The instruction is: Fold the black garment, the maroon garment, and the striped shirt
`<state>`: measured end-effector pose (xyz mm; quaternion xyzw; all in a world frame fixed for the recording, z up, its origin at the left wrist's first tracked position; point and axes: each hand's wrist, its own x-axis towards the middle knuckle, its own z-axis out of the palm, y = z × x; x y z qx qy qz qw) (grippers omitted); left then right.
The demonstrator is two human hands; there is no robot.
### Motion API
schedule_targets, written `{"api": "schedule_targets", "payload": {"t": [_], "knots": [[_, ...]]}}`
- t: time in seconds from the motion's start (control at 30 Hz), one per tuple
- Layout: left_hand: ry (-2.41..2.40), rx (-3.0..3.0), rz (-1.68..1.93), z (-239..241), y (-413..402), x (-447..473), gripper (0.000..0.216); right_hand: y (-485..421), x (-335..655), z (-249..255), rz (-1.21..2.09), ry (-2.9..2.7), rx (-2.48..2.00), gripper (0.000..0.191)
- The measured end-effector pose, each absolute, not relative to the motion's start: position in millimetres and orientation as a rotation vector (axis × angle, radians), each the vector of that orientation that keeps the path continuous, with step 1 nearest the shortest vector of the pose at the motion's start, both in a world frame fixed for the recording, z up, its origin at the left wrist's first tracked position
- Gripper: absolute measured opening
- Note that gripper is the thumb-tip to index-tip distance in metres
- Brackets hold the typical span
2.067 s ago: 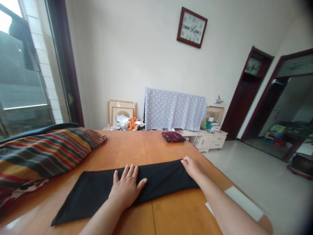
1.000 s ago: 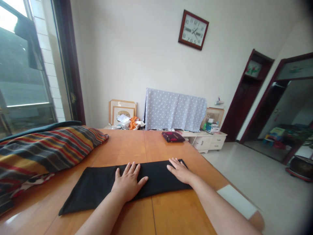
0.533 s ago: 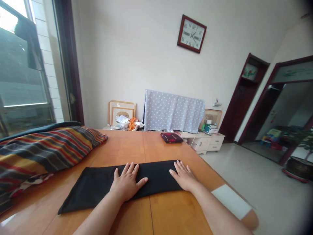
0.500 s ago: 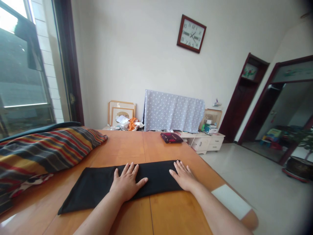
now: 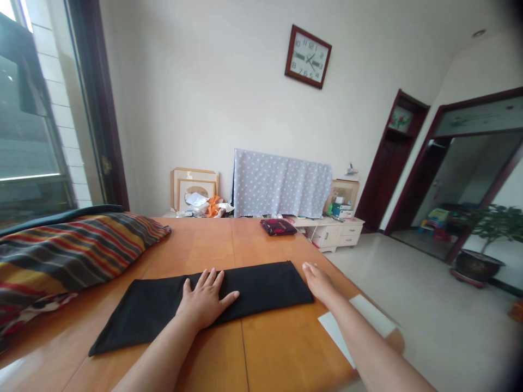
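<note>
1. While the left hand (image 5: 203, 298) lies on the black cloth (image 5: 261, 286), its fingers are spread and its palm is flat. No pinch.
2. Right hand (image 5: 318, 282): fingers pressed together, nearly flat, no pinch. It sits on the table just beside the cloth's right end, not on the cloth.
3. Cloth position: folded into a long flat strip, lying across the near part of the table (image 5: 286, 348). Its left end runs down toward the lower left, ending in a corner close to the person. The left forearm crosses the strip's near edge.
4. Left of the cloth, near but not touching: a striped blanket (image 5: 69, 256), bunched on the table.
5. Under the right forearm: a white sheet (image 5: 370, 316), at the table's right edge. Material hard to tell.
6. Far end of the table: a dark red pouch (image 5: 278, 227).
7. Behind that, against the wall: a polka-dot cloth (image 5: 281, 182) draped over something hidden, picture frames (image 5: 194, 188), an orange bag (image 5: 214, 207) and a white cabinet (image 5: 330, 234).
</note>
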<state>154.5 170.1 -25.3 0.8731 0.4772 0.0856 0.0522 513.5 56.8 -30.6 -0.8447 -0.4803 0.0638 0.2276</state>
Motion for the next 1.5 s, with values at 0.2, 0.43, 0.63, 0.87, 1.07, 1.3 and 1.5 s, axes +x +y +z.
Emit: {"api": "schedule_targets", "payload": {"t": [0.2, 0.43, 0.63, 0.87, 1.07, 1.3, 1.5], "knots": [[1.464, 2.647, 0.260, -24, 168, 155, 0.094, 35, 495, -45, 0.136, -1.575, -2.465, 0.067], [1.470, 2.647, 0.272, -22, 165, 154, 0.093, 35, 486, -40, 0.074, -1.576, -2.478, 0.070], [1.460, 2.647, 0.274, -24, 167, 153, 0.094, 59, 457, -23, 0.047, -1.650, -2.232, 0.071], [1.455, 2.619, 0.280, -20, 163, 151, 0.095, 84, 445, -42, 0.201, -1.645, -2.327, 0.081], [1.438, 2.569, 0.250, -17, 161, 147, 0.099, 91, 460, -73, 0.176, -1.707, -2.412, 0.080], [1.420, 2.562, 0.231, -20, 163, 147, 0.100, 95, 462, -77, 0.138, -1.702, -2.406, 0.081], [1.422, 2.572, 0.205, -22, 169, 150, 0.098, 90, 454, -64, 0.203, -1.684, -2.399, 0.081]]}}
